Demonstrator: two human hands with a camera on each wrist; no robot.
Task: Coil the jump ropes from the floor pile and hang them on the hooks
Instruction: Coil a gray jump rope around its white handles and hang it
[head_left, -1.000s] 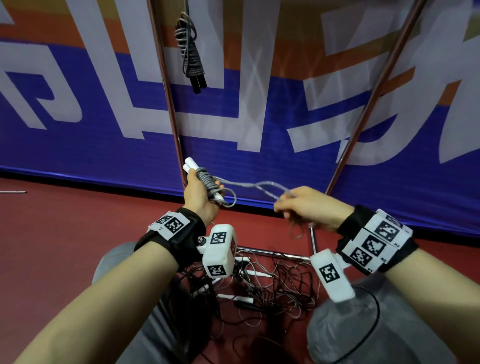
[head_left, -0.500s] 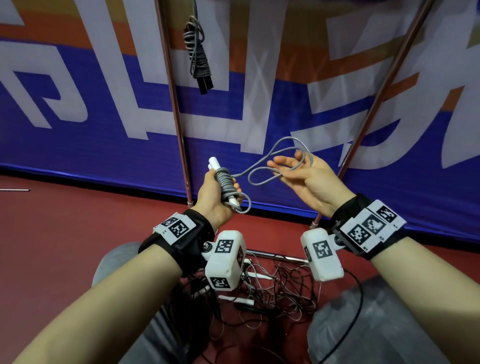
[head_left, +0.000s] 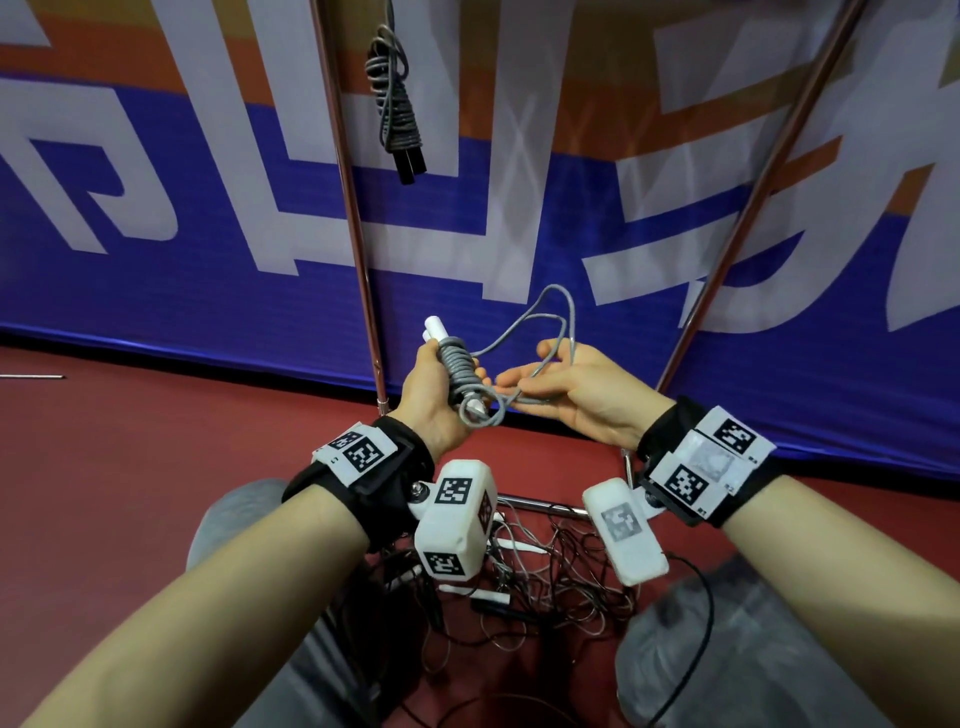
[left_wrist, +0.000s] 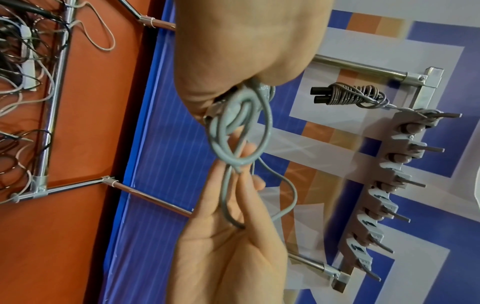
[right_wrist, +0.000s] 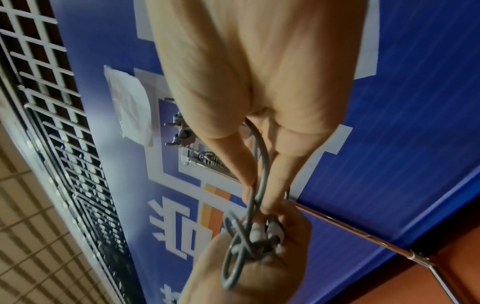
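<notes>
The dark red floor (head_left: 130, 493) fills the lower half of the head view. At the lower centre of the frame a tangled pile of jump ropes (head_left: 545, 582) lies on it (thin grey and black cords, with a few white handles among them). The pile lies over a metal frame base (head_left: 540, 505) that rests on the floor, its tubes showing at the left edge of the left wrist view. A thin metal rod (head_left: 31, 376) lies alone at the left edge of the head view.
</notes>
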